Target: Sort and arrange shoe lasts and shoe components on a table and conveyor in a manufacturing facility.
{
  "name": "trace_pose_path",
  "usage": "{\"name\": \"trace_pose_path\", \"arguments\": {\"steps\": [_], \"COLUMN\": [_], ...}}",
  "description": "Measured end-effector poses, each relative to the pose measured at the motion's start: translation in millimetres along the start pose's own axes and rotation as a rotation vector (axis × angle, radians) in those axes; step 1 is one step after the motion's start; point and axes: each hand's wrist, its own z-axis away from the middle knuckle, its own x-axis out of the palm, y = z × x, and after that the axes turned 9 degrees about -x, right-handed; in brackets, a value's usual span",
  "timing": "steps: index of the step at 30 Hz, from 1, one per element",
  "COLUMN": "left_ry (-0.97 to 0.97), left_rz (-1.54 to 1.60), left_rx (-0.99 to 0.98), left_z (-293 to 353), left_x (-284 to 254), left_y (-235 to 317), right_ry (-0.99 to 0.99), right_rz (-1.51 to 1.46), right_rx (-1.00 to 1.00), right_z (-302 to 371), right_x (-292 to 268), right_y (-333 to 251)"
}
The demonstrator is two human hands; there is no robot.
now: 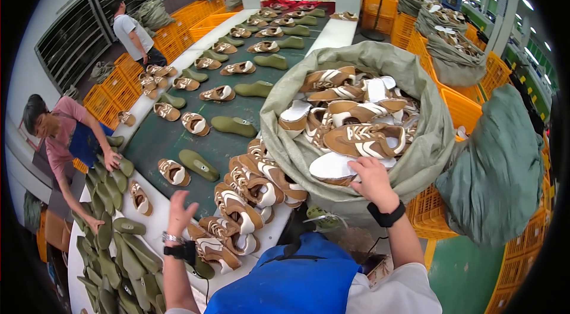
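My left hand [180, 213] is open and empty, its fingers spread above the near end of the green conveyor belt [139, 145]. My right hand [375, 182] reaches into a large grey-green woven sack [436, 165]. Its fingers close on the end of a brown shoe upper [326, 167] that lies with its white underside up. Just beyond it rests a laced brown-and-white shoe upper [362, 138] on its side, on top of several others. A heaped row of similar shoe uppers [238, 204] lies between my hands, along the belt's right edge.
Green shoe lasts [234, 126] and uppers stand in rows along the belt. At left, a co-worker [80, 136] handles a pile of lasts [119, 254] on a white table. Orange crates [424, 213] and a draped green sack [499, 165] stand to my right. Another person [133, 35] stands farther back.
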Motion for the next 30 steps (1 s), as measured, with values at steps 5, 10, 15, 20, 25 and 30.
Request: {"name": "trace_pose_path", "arguments": {"steps": [5, 10, 15, 20, 25, 30], "left_ry": [-0.224, -0.322, -0.354, -0.504, -0.438, -0.132], "left_rz": [0.167, 0.222, 0.332, 0.684, 0.995, 0.963], "left_rx": [0.225, 0.419, 0.405, 0.19, 0.088, -0.119], "left_z": [37, 54, 51, 43, 45, 49], "left_x": [21, 21, 23, 28, 18, -7], "left_y": [141, 204, 224, 256, 247, 166], "right_ry": [-0.049, 0.045, 0.558, 0.518, -0.004, -0.076], "right_rz": [0.267, 0.073, -1.045, -1.847, -1.996, -1.491], "right_rx": [-0.11, -0.087, 0.306, 0.44, 0.458, 0.321], "right_z": [7, 3, -27, -57, -64, -52], "right_x": [9, 3, -47, -30, 25, 8], "right_y": [-5, 14, -4, -53, -105, -100]}}
